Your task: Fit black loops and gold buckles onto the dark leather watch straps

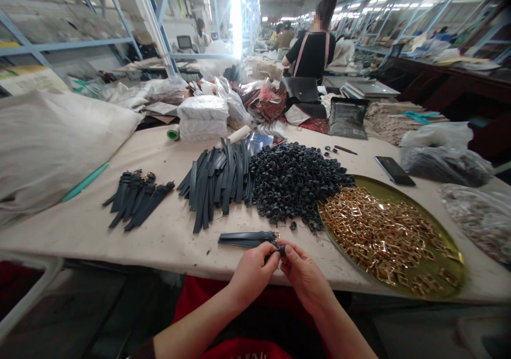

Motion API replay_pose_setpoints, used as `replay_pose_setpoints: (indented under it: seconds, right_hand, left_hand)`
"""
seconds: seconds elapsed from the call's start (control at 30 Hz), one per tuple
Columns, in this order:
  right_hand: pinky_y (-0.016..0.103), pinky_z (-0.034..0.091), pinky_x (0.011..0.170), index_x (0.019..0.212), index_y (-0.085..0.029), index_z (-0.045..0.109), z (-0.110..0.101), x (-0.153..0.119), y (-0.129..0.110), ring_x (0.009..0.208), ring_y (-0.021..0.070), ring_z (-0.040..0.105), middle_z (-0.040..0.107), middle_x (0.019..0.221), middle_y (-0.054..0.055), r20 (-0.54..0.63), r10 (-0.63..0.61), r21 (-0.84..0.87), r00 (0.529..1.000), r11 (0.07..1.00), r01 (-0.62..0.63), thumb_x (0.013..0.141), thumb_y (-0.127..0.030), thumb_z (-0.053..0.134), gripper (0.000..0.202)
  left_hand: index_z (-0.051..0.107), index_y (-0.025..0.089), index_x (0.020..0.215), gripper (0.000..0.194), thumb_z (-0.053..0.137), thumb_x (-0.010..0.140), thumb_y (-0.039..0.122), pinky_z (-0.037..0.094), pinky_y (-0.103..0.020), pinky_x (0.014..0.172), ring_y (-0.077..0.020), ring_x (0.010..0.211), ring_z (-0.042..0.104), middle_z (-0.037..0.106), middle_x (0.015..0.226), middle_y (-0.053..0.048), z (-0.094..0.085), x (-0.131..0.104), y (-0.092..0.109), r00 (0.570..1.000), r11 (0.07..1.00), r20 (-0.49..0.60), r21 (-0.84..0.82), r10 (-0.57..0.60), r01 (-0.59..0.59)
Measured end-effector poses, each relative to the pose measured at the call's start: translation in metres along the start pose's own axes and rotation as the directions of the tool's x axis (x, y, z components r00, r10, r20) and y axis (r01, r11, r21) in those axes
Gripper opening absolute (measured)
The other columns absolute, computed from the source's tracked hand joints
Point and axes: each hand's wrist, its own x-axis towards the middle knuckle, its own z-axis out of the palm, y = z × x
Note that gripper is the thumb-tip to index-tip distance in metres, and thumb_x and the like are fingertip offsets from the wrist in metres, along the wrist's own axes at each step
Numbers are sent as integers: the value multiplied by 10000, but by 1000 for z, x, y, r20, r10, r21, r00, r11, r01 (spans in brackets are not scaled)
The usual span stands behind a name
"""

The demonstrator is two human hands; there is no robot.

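Observation:
My left hand [255, 271] and my right hand [303, 271] meet at the table's front edge, fingers closed on a small dark piece [281, 250], mostly hidden by the fingertips. Just behind them lie a few dark straps with gold buckles [245, 237]. A pile of flat dark straps [219, 175] spreads beyond, beside a heap of small black loops [295, 178]. Gold buckles [375, 231] fill much of a round yellowish tray [455, 274] on the right. Several buckled straps [138, 202] rest in a bundle on the left.
Behind the piles are white wrapped packs [203, 116], a dark plastic-wrapped pack [347, 118] and stacked fabric. A phone [394, 170] lies right, near plastic bags [443, 151]. A large pale cloth [56, 146] covers the left. A person [311, 50] is at another table further back.

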Motion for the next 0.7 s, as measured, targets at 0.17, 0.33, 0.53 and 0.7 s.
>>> replay_pose_setpoints:
  seconds: [0.17,0.33,0.53,0.7]
  right_hand:
    - [213,431,666,835,-210,665,8,-4,0,696,99,537,641,791,-1,-43,-30,94,999,995,34,614,-321,714,253]
    - [207,401,597,887,-194,646,10,-8,4,617,85,477,602,746,-9,0,-51,9,999,999,51,658,-324,684,266]
    - [236,409,602,731,-165,615,6,-11,5,615,105,475,563,659,-3,-31,-96,18,995,995,97,719,-499,570,337]
    - [154,359,516,764,-178,563,3,-13,4,527,37,422,518,623,-53,126,39,48,991,998,-45,696,-327,665,192]
  left_hand:
    - [523,171,854,150,430,815,283,376,-225,619,-123,662,511,580,732,4,1,-5,3,999,991,45,-131,11,-5]
    - [435,168,979,205,426,776,139,419,-254,745,-136,810,560,604,893,-35,-8,-8,3,996,946,86,-324,37,-8]
    - [406,182,922,142,438,783,190,407,-228,586,-117,614,552,583,660,27,-15,-5,-7,996,959,73,-277,-49,67]
    - [391,195,933,193,481,775,257,386,-204,497,-109,548,529,575,657,37,-18,-8,-9,984,953,154,-272,-93,132]
